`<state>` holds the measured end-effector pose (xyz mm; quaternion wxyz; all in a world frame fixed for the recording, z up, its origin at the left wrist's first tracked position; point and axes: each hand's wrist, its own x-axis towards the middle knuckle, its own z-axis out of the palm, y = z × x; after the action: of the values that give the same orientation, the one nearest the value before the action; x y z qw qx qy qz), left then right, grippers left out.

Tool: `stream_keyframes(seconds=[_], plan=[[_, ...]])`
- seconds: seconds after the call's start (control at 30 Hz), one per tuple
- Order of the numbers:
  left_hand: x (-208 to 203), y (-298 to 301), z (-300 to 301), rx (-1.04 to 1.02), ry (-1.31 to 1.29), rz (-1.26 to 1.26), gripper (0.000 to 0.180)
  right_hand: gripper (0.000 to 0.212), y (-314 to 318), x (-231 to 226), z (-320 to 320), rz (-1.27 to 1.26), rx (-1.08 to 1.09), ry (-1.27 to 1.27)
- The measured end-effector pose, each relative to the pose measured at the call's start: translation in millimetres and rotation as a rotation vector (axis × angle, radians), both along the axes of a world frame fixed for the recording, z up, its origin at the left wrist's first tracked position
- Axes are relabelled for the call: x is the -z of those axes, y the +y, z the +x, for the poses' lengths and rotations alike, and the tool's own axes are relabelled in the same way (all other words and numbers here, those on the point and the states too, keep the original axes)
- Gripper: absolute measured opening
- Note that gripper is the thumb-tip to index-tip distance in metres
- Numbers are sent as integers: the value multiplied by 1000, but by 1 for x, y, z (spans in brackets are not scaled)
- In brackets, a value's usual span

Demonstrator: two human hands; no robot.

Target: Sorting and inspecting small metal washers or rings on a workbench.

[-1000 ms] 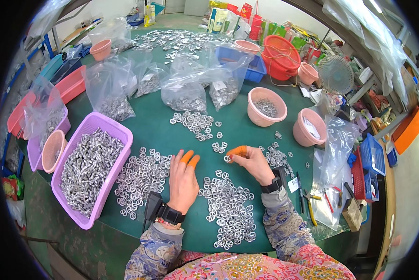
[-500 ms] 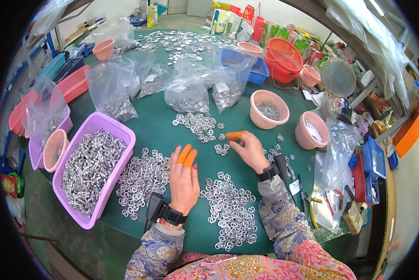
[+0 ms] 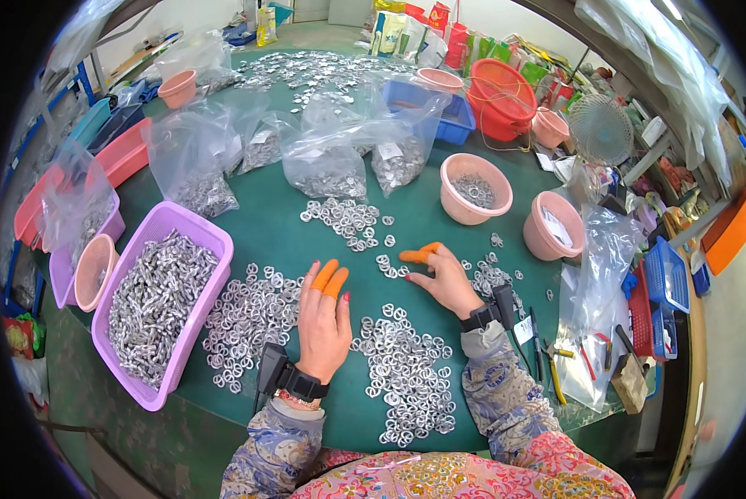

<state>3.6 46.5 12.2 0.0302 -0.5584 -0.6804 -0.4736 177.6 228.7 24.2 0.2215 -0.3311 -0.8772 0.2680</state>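
Observation:
My left hand [image 3: 324, 328] lies palm down with its fingers stretched out, two of them in orange finger cots. It holds nothing and lies between two piles of small silver metal rings: the left pile [image 3: 252, 324] and the near middle pile [image 3: 408, 374]. My right hand [image 3: 446, 279], also with orange finger cots, has thumb and forefinger apart. Its fingertips are beside a small cluster of rings [image 3: 387, 266]; whether they touch one is unclear. Farther off lies another ring pile [image 3: 344, 218]. More small metal pieces [image 3: 491, 279] lie to the right of that hand, partly behind it.
A purple basket [image 3: 223, 237] full of silver metal parts stands at left. Clear bags of parts [image 3: 327, 170] line the far side. Pink tubs [image 3: 473, 212] stand at right, near pliers [image 3: 553, 374] and a plastic bag [image 3: 607, 266]. Loose metal pieces [image 3: 319, 71] cover the far table.
My right hand has come slightly nearer to me, its fingertips now closer to the small ring cluster. My left hand has hardly moved. The whole view has shifted a little.

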Motion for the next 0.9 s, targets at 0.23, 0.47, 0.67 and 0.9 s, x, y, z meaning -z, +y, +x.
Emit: stream_keyframes(seconds=[0.23,0.47,0.67,0.9], plan=[[1,2,0,-36,-5,34,41,25,-3,-20,-11,-209,53,-65],[-5,-7,-2,-169,-18,126,54,32,-25,-42,-67,-702,-343,401],[-4,-3,-1,-109,-64,171,55,25,3,-5,-49,163,-81,-45],[-4,-4,-2,-105,-26,128,55,18,7,-2,-39,-58,119,-24]])
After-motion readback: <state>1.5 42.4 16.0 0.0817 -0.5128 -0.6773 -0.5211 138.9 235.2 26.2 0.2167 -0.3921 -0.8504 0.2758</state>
